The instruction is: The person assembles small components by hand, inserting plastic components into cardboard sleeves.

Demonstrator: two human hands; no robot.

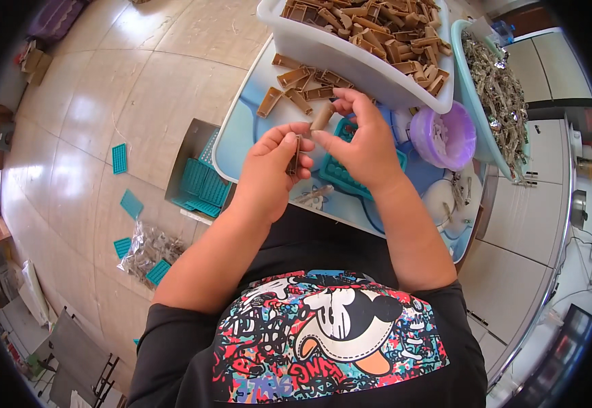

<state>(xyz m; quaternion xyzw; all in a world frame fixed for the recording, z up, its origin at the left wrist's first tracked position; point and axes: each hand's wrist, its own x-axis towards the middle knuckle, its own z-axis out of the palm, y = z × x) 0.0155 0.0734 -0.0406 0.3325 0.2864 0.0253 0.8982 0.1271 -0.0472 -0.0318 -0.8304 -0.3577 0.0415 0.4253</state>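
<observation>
My left hand (269,160) is closed around a small dark brown part (294,162), which its fingers partly cover. Between the thumb and fingers of my right hand (364,139) is a brown plastic shell (322,116), tilted and close to the left fingertips. Both hands are above the table (245,129). A teal tray (340,173) with rows of round cups lies under my right hand, partly hidden by it. Several loose brown shells (298,100) are scattered just beyond my hands. A small clear packet with slim pieces (314,197) lies at the table's near edge.
A white tub (357,68) heaped with brown shells stands at the back. To the right are a purple bowl (443,136) of white parts, a pale-green basin (464,102) of metal parts and a white dish (439,202). Left stands a grey box (184,163) of teal trays; a plastic bag (148,250) lies on the floor.
</observation>
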